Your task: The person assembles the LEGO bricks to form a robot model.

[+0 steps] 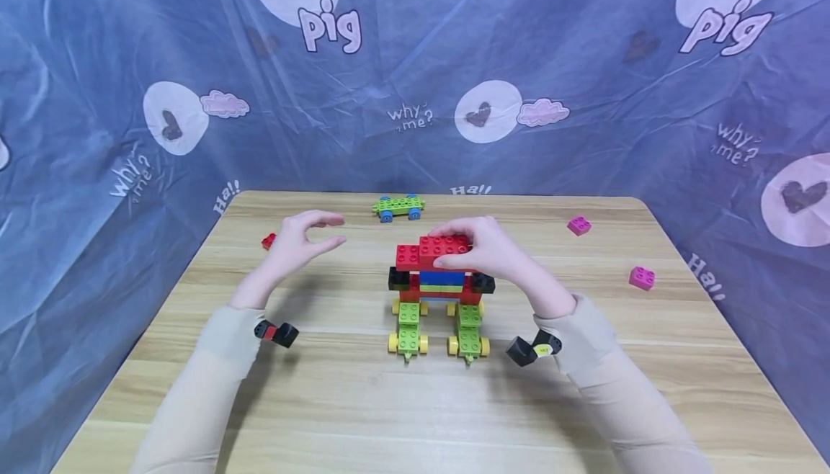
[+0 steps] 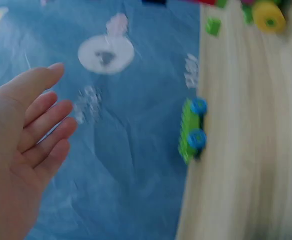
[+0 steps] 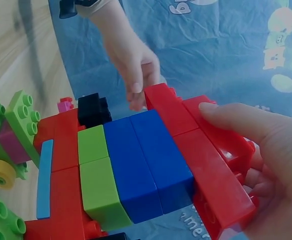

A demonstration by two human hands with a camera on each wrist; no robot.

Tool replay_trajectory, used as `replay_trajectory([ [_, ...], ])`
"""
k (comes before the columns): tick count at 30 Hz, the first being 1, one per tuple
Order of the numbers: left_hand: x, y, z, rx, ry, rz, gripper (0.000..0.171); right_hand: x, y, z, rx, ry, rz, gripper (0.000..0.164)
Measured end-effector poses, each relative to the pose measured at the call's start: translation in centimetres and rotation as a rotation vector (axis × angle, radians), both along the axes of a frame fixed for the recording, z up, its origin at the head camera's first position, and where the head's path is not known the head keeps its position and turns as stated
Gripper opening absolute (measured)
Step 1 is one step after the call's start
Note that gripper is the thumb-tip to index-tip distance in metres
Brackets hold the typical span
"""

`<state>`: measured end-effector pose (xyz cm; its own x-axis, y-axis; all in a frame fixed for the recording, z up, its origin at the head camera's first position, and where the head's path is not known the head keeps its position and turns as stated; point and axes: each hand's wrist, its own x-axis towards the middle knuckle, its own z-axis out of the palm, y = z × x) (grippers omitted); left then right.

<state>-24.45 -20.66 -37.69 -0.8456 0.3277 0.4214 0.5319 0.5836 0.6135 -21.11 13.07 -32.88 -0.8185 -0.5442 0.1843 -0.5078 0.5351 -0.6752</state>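
Note:
A block build stands on two green wheeled bases (image 1: 408, 331) with yellow wheels. Above them are red bricks, a green layer, blue bricks (image 3: 140, 165) and a black brick (image 1: 398, 279) at each side. My right hand (image 1: 491, 247) grips the red brick (image 1: 444, 245) at the very top, thumb on its near face and fingers behind it. Red bricks also form the row just under it. My left hand (image 1: 298, 238) hovers left of the build, thumb and fingers apart, holding nothing. In the left wrist view its palm and relaxed fingers show.
A green car base with blue wheels (image 1: 398, 207) stands at the table's far edge. Two pink bricks lie to the right, one farther back (image 1: 579, 225) and one nearer (image 1: 642, 278). Behind the left hand lies a small red piece (image 1: 268, 241). A printed blue cloth (image 1: 389, 135) hangs around the table.

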Motion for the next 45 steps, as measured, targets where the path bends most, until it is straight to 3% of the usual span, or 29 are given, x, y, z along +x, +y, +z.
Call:
replay_trajectory([
  [5,-1.1,-2.5,-1.4,0.009,-0.011,0.081,0.036,0.1,0.0,-0.1,-0.005,0.002,-0.006,0.043],
  [12,-2.0,-5.5,-3.6,-0.009,-0.113,0.113,0.048,0.0,0.0,-0.3,-0.015,0.001,-0.004,0.043],
  [20,-2.9,-8.1,-5.6,-0.15,-0.066,0.204,0.05,0.0,0.0,-0.4,-0.033,-0.001,0.003,0.042],
  [26,-3.4,-8.9,-6.3,-0.226,-0.102,0.216,0.051,-0.1,0.1,-0.5,-0.041,-0.006,0.003,0.042],
  [45,-5.0,-9.8,-7.6,-0.271,-0.159,0.227,0.043,-0.2,0.1,-0.7,-0.069,-0.005,0.015,0.041],
])
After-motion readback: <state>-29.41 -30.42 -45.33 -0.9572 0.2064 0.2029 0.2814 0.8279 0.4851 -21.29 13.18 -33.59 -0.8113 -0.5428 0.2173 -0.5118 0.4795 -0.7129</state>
